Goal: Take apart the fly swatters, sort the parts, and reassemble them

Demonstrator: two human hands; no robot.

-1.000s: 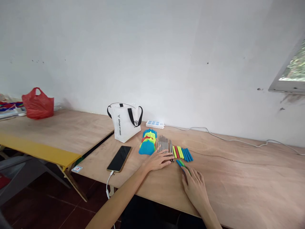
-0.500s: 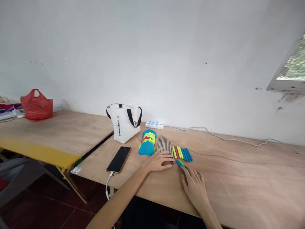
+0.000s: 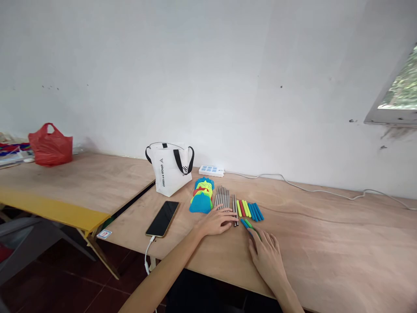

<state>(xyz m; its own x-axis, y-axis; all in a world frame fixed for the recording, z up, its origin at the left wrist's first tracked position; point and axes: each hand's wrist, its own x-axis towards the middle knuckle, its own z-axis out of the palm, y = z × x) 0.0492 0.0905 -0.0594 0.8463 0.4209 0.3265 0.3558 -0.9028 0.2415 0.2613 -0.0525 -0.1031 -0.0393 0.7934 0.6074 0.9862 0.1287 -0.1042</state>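
My left hand (image 3: 216,222) lies flat with fingers stretched over the near ends of a row of several metal rods (image 3: 224,197) on the plywood table (image 3: 325,243). My right hand (image 3: 266,252) rests on the table with fingers extended, its fingertips touching a green stick and a blue stick (image 3: 246,224) that lie apart from the rest. Just beyond is a row of coloured sticks (image 3: 249,209), yellow-green, red and blue. Left of the rods sits a pile of blue, yellow and orange mesh pieces (image 3: 202,194).
A black phone (image 3: 163,218) on a white cable lies at the left. Behind it stands a white tote bag (image 3: 170,167) with black handles. A white power strip (image 3: 211,170) with its cord lies by the wall. A red plastic bag (image 3: 50,144) sits on the neighbouring table.
My left hand has slid slightly toward me along the rods. The right hand stays on the two loose sticks. The view shifted a little.
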